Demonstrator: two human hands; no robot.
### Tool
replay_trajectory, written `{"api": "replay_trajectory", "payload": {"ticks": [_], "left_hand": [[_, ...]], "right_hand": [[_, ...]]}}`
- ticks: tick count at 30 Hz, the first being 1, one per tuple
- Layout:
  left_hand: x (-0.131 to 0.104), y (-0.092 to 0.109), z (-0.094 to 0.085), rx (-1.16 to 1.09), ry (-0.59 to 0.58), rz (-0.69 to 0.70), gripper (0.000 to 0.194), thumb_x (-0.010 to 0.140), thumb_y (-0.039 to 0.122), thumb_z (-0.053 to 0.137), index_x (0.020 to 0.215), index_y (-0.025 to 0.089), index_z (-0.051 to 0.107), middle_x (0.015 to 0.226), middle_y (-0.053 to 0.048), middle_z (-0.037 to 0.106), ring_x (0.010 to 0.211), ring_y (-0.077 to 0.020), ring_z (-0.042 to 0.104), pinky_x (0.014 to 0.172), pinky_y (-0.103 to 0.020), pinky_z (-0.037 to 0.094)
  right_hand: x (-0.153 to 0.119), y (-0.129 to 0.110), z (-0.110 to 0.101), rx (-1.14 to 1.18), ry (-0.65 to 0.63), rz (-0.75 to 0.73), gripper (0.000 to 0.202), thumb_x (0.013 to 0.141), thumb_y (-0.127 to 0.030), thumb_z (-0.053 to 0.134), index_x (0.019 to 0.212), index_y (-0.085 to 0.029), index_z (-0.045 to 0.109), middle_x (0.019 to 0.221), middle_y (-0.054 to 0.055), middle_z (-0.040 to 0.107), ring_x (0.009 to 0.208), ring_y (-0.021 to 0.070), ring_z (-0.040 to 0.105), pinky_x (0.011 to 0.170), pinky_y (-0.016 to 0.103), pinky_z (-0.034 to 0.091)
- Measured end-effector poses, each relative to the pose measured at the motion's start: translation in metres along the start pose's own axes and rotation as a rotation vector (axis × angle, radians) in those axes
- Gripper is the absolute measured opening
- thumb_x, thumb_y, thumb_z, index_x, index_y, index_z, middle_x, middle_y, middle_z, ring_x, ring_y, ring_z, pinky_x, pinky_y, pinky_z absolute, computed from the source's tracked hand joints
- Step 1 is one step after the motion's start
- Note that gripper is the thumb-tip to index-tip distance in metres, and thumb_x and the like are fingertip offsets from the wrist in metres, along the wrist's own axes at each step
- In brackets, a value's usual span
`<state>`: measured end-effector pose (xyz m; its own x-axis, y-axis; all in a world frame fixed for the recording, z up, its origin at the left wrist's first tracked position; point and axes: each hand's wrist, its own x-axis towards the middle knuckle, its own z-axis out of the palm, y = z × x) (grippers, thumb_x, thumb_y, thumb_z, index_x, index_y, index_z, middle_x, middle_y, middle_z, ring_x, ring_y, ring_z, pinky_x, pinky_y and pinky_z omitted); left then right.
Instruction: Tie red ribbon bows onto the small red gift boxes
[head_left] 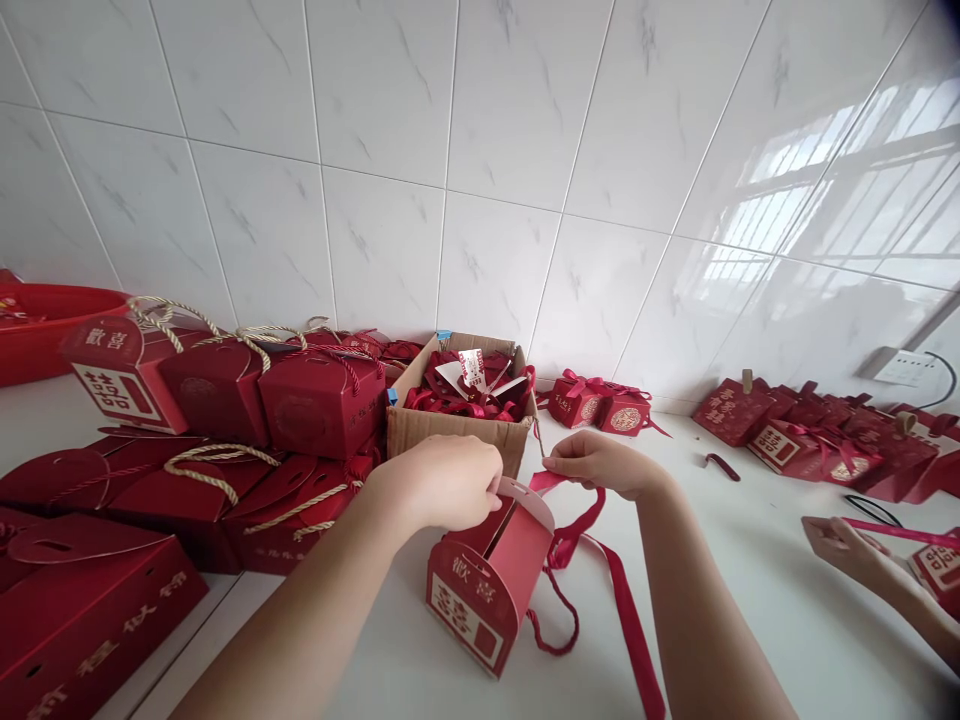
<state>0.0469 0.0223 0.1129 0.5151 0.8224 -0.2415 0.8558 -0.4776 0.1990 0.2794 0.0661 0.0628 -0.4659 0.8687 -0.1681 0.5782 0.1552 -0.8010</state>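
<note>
A red gift box point(469, 600) with pale panels and gold characters stands on the white table between my forearms, its top flaps partly raised. My left hand point(450, 482) is closed at the box's top flap; what its fingertips grip is hidden. To the right, my right hand point(600, 463) pinches a crimson ribbon point(626, 610), whose long tail hangs down over the table. A dark red cord point(559, 648) loops out from the box's right side.
Behind stands an open cardboard carton point(457, 428) of ribbons and tags. Stacked red boxes point(322, 400) fill the left, with a red basin point(60, 335) beyond. More boxes point(817, 450) lie right, near another person's hand point(855, 550) holding a ribbon.
</note>
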Motion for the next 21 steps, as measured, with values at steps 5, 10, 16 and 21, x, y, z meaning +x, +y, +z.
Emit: {"api": "replay_trajectory", "payload": {"ticks": [5, 10, 16, 21], "left_hand": [[-0.002, 0.001, -0.001, 0.006, -0.010, -0.005, 0.027, 0.080, 0.035, 0.045, 0.089, 0.022, 0.067, 0.073, -0.006, 0.067, 0.062, -0.0207, 0.059, 0.050, -0.029, 0.034], [-0.002, 0.004, -0.002, -0.004, -0.009, 0.002, 0.027, 0.080, 0.036, 0.047, 0.091, 0.024, 0.068, 0.078, -0.005, 0.069, 0.064, -0.0201, 0.059, 0.051, -0.028, 0.035], [-0.003, 0.012, -0.003, 0.053, 0.059, 0.018, 0.036, 0.083, 0.043, 0.040, 0.072, 0.022, 0.067, 0.059, -0.004, 0.063, 0.051, -0.0176, 0.050, 0.047, -0.028, 0.031], [-0.001, 0.013, 0.001, -0.004, 0.149, 0.057, 0.027, 0.080, 0.034, 0.045, 0.065, 0.021, 0.063, 0.059, -0.003, 0.060, 0.051, -0.0151, 0.047, 0.048, -0.027, 0.030]], "right_hand": [[0.000, 0.000, 0.001, -0.005, -0.009, -0.002, 0.044, 0.079, -0.050, 0.055, 0.058, -0.020, 0.030, 0.059, -0.006, 0.024, 0.053, 0.0085, 0.021, 0.047, 0.025, 0.021], [0.001, -0.007, 0.007, -0.012, -0.024, -0.002, 0.044, 0.080, -0.050, 0.055, 0.058, -0.019, 0.032, 0.059, -0.006, 0.025, 0.053, 0.0084, 0.021, 0.047, 0.025, 0.019], [0.003, -0.020, 0.018, -0.040, -0.042, -0.048, 0.045, 0.078, -0.053, 0.055, 0.056, -0.018, 0.037, 0.057, -0.006, 0.029, 0.052, 0.0080, 0.023, 0.048, 0.025, 0.018], [0.005, -0.025, 0.024, -0.017, -0.119, -0.074, 0.036, 0.080, -0.050, 0.055, 0.067, -0.016, 0.054, 0.061, -0.003, 0.046, 0.057, 0.0099, 0.041, 0.052, 0.024, 0.033]]}}
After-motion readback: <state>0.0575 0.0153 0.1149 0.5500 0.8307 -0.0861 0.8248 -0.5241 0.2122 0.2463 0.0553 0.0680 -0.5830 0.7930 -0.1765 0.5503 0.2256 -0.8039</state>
